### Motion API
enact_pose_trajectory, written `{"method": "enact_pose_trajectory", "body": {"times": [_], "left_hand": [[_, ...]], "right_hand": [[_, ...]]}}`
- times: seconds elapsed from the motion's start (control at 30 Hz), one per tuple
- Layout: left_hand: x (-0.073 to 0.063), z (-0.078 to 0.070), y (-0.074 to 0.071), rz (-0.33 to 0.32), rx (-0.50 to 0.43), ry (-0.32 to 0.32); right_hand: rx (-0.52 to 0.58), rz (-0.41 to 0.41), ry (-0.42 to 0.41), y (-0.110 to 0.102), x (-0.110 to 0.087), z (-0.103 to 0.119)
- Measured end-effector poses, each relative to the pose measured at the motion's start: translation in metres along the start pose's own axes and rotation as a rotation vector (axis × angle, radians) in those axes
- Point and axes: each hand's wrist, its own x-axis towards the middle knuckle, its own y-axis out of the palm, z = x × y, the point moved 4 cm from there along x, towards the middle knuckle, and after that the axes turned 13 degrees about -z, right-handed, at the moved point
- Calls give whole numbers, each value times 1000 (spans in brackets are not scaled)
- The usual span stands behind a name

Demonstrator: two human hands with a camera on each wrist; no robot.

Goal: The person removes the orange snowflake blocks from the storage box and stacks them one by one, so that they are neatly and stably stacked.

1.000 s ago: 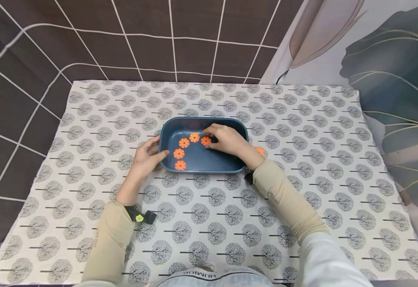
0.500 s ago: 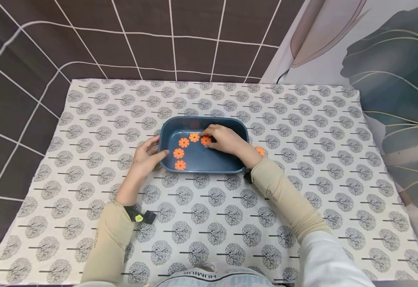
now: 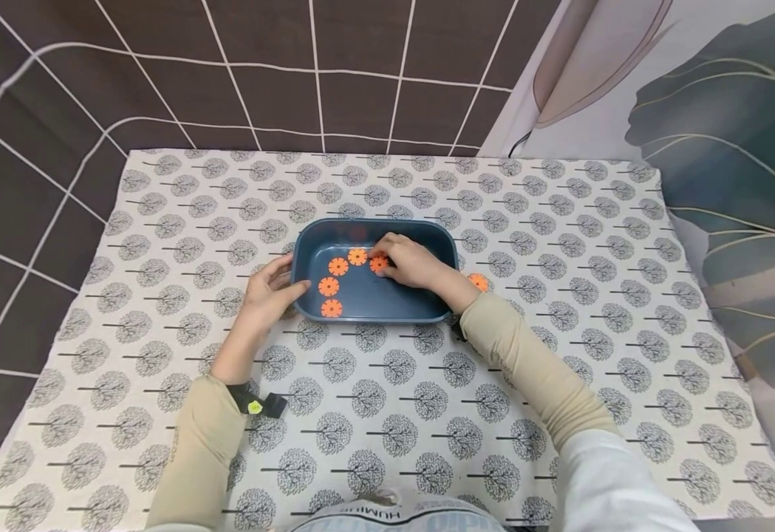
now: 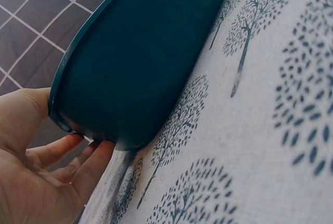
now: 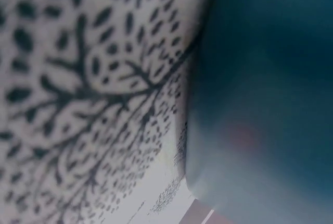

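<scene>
A dark blue rectangular tub (image 3: 414, 301) with rounded corners sits on the table in the head view. My left hand (image 3: 267, 292) grips its left end, thumb over the rim and fingers against the outer wall, as the left wrist view also shows. On the tub's floor, several orange notched discs form a curved row, among them a disc (image 3: 331, 308) at the lower left and another disc (image 3: 357, 256) near the back. Inside the tub, my right hand (image 3: 410, 262) pinches the rightmost orange disc (image 3: 378, 264), partly covering it. The right wrist view shows neither fingers nor disc.
Another orange disc (image 3: 478, 282) lies outside the tub on the right, partly behind the right forearm. A tree-print cloth (image 3: 400, 399) covers the table. A dark grid-patterned curtain (image 3: 254, 81) hangs behind it, and a leaf-patterned one (image 3: 726, 185) at the right.
</scene>
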Motion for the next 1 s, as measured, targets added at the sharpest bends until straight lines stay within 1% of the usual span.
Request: {"method": "enact_pose_trajectory", "body": {"times": [0.17, 0.33, 0.57, 0.7, 0.87, 1.0], "left_hand": [[0, 0, 0, 1, -4, 8], [0, 0, 0, 2, -10, 8], [-1, -1, 1, 5, -21, 11], [-2, -2, 2, 8, -30, 12], [-3, -3, 1, 1, -15, 14], [-4, -4, 0, -11, -2, 14]], "right_hand": [[-5, -8, 20, 0, 1, -1], [-8, -29, 8, 0, 0, -1], [3, -76, -68, -2, -3, 2], [-10, -87, -112, -4, -4, 3], [-8, -100, -144, -5, -5, 4], [14, -139, -191, -7, -6, 6]]}}
